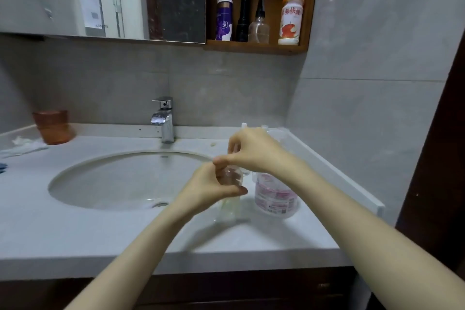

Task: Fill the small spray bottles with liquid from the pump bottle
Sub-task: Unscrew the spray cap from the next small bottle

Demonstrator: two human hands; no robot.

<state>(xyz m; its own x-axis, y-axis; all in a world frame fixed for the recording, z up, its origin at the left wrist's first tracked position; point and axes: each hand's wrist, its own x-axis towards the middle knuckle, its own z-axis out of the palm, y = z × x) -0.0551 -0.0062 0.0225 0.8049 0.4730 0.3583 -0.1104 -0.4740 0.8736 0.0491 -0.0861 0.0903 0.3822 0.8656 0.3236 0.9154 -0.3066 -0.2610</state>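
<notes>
Evidently steadied small clear spray bottle (230,205) upright on countertop (100,239), left hand (214,187) clenched round its upper body. Pinched its top with right hand (254,151), probably to unscrew. Pump bottle (275,196) just beside, ready for filling.

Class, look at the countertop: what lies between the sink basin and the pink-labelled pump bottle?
In the head view, the small clear spray bottle stands there, held by the left hand; the right hand works at its top.

White counter (75,229) carries pump bottle (275,196), orange cups (53,126).
</notes>
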